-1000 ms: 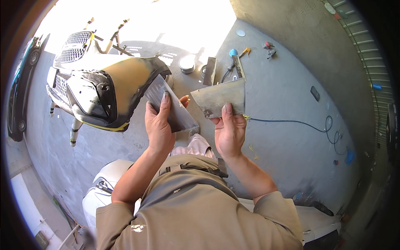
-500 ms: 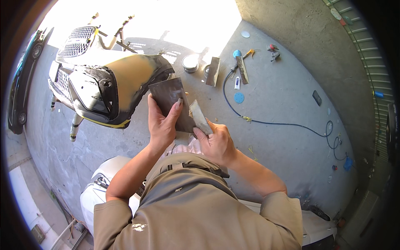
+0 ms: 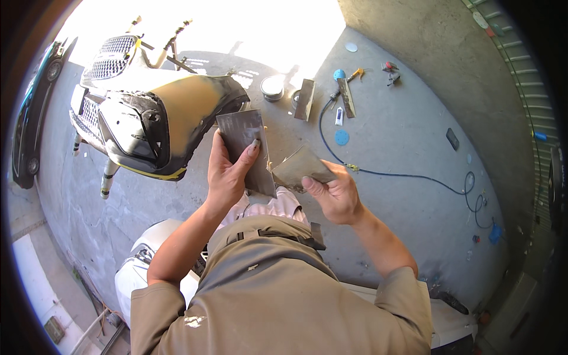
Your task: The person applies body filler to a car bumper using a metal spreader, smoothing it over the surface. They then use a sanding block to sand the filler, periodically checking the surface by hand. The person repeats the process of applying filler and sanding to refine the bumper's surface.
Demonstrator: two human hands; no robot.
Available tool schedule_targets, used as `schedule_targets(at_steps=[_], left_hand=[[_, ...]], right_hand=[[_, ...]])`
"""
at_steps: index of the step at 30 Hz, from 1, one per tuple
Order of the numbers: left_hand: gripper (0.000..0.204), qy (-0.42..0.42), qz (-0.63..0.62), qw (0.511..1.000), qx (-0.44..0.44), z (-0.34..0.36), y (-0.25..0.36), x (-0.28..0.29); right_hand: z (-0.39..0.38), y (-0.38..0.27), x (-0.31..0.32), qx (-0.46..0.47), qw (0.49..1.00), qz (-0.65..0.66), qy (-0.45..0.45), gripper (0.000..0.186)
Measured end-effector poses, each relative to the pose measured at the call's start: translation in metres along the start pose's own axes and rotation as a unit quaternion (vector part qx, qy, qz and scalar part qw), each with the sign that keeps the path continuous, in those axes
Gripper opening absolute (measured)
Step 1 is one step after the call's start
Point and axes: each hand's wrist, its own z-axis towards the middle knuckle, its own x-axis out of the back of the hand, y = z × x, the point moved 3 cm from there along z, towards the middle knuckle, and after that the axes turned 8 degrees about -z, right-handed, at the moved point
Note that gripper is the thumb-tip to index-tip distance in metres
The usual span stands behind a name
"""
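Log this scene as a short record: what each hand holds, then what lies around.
Left hand: grips a dark grey plate, thumb on its face
Right hand: grips a grey-tan flat sheet
Plate edge: tan residue on the side toward the right hand
Ahead left: car bumper with a tan area
Floor ahead: round can, blue disc
Floor right: dark hose

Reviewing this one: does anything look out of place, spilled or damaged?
Two things stand out: tan residue clings to the right edge of the dark grey, rectangular plate in the left hand, breaking its straight line, and pale blotches mark the otherwise plain brown fabric shirt. Whether those are stains or damage, I can't tell.
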Motion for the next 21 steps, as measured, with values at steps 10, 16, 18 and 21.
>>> schedule_targets(at_steps=[10,16,18,21], left_hand=[[0.045,-0.057,0.026,0.994,0.09,-0.004,-0.01,-0.016],[0.036,-0.008,-0.339,0.914,0.221,-0.016,-0.01,-0.036],[0.034,-0.038,-0.413,0.891,0.186,-0.011,-0.005,-0.039],[0.034,0.0,-0.366,0.917,0.16,-0.006,-0.002,-0.034]], right_hand=[[-0.002,-0.004,0.042,0.053,0.993,0.054,0.089,0.019],[-0.017,0.016,-0.01,-0.108,0.874,0.449,0.15,0.025],[-0.023,0.018,-0.022,-0.116,0.888,0.425,0.131,0.026],[-0.025,0.014,-0.007,-0.064,0.919,0.348,0.175,0.027]])
